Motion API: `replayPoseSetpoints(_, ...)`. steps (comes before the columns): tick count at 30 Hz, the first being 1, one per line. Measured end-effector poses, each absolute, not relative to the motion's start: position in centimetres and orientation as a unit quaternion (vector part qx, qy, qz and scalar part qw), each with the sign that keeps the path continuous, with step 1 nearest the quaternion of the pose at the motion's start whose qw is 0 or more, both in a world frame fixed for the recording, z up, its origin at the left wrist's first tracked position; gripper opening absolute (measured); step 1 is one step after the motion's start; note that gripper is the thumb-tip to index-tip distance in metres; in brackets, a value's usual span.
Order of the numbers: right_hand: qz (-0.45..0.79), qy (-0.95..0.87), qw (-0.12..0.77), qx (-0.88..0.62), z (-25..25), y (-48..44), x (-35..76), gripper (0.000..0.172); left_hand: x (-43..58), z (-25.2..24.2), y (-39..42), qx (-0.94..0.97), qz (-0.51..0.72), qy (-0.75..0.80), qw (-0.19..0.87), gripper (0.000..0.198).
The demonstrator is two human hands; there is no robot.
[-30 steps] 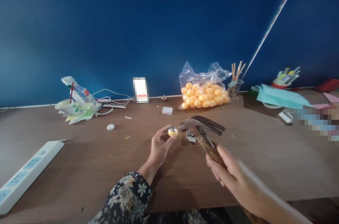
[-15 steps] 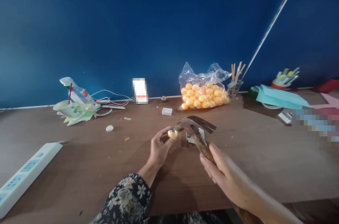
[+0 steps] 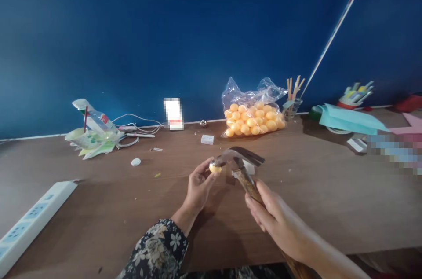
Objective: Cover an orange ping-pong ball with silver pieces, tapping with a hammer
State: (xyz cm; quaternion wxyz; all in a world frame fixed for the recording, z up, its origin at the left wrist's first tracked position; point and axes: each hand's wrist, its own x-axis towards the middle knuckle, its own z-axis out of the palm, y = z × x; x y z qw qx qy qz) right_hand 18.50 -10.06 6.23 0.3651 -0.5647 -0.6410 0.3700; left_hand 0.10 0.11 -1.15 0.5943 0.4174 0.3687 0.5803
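A yellow-and-silver ball (image 3: 215, 169) is sitting pinched in the left grip (image 3: 198, 187), while the right grip (image 3: 269, 209) is clenching a claw hammer (image 3: 244, 178), which is overlapping the ball in view, contact unclear, with bagged yellow balls (image 3: 251, 122) lying beyond both grips.

Hands (image 3: 198, 185), two. Hammer (image 3: 245, 178), one. Held ball (image 3: 215, 168), one. Bag (image 3: 245, 95), one; yellow balls (image 3: 253, 122) inside, overlapping, uncountable. Power strip (image 3: 37, 221), one. Bottle (image 3: 95, 119), one. White disc (image 3: 136, 162), one. Stick cup (image 3: 294, 109), one. Pen pot (image 3: 347, 104), one; pens (image 3: 358, 92), several. Tabletop (image 3: 323, 195), one.
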Motion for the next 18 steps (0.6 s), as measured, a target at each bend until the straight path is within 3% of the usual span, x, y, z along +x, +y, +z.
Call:
replayPoseSetpoints(5, 0.462, -0.607, 0.344, -0.547, 6.79, -10.10, 18.74, 0.021, -0.09, -1.47, 0.20, 0.390, 0.573, 0.335, 0.638, 0.047)
replayPoseSetpoints(18, 0.487, -0.587, 0.350, -0.544, 7.06, -10.19, 18.79, 0.021, 0.10, -0.96, -0.23, 0.385, 0.562, 0.346, 0.645, 0.049)
